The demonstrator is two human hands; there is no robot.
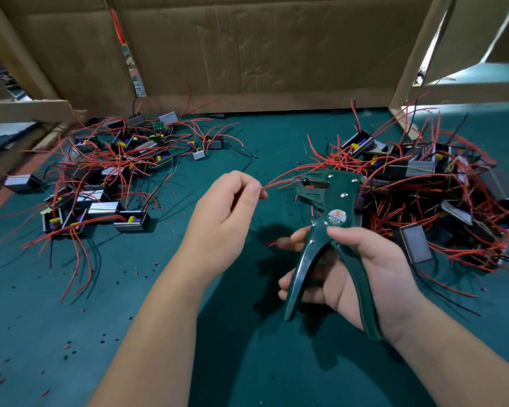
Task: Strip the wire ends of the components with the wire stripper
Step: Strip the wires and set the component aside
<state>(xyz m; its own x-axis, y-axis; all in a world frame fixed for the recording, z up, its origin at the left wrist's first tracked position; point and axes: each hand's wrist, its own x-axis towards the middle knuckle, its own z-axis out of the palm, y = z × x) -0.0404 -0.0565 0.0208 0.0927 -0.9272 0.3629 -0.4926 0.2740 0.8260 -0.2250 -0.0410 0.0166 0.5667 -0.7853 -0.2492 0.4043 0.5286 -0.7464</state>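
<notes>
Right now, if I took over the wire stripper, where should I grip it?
Grip the wire stripper by its two green handles, from the near side, as the right hand does: they splay towards the person, while the head points away at the red wire the left hand pinches.

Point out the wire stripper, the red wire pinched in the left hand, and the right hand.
wire stripper (336, 217): head view, on the round label at its pivot.
red wire (272, 182): head view, just past the fingers of the left hand (227, 207).
right hand (376, 271): head view, on the palm below the thumb.
</notes>
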